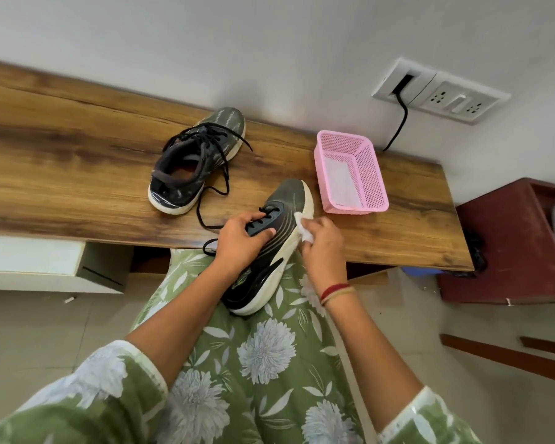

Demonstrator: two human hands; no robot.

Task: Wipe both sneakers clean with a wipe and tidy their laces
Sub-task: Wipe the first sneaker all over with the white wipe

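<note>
Gripping the sneaker (269, 251) where, exactly? one asks.

Over the tongue and eyelets, the other answers. The left hand (241, 238) curls around that part, thumb on the side. The right hand (322, 248) pinches a bunched wipe (303, 230) against the white sole edge. The shoe lies tilted between both hands, heel on the lap, toe over the tabletop (77, 174) edge.

How will it handle?

Light, I judge: a soft upper that gives, a firmer sole. The tongue grip looks steady. The wipe is thin and limp.

And the second sneaker (193, 161)?

Beyond the left hand, upright on the tabletop, its laces (202, 136) loose and trailing toward that hand.

What stays hidden?

The held shoe's far side and underside. The pink basket (353, 174) beyond the right hand holds something pale that I cannot identify.
</note>
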